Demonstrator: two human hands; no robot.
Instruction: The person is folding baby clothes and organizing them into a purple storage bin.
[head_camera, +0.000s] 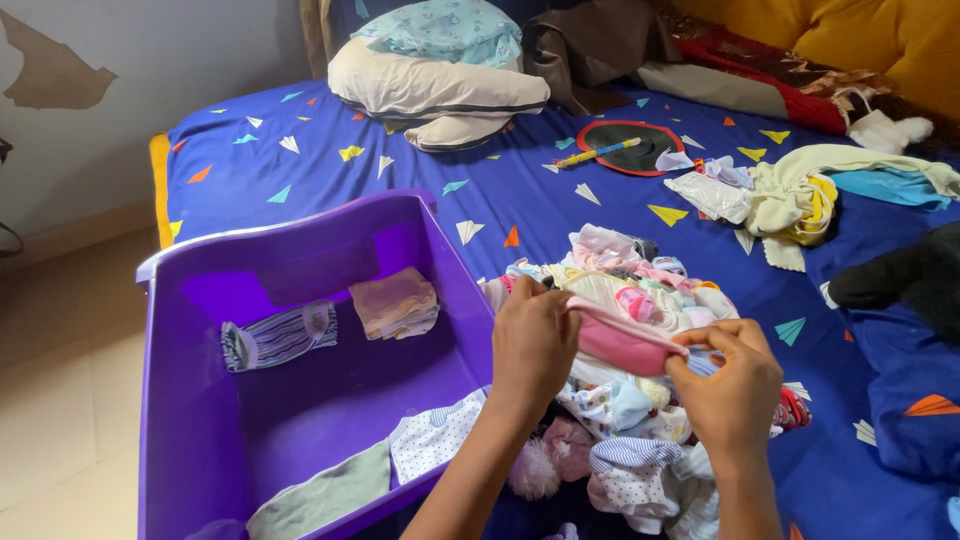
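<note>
My left hand and my right hand both grip a small pink garment, stretched between them above a pile of baby clothes on the blue bed. To the left stands a purple plastic bin. Inside it lie a striped folded piece, a peach folded piece, a dotted white garment and a grey-green cloth.
The bed has a blue sheet with paper-plane print. Pillows sit at the head. A round black and red object with a yellow pen lies farther back, with yellow-white clothes and a black item at right. Tiled floor is on the left.
</note>
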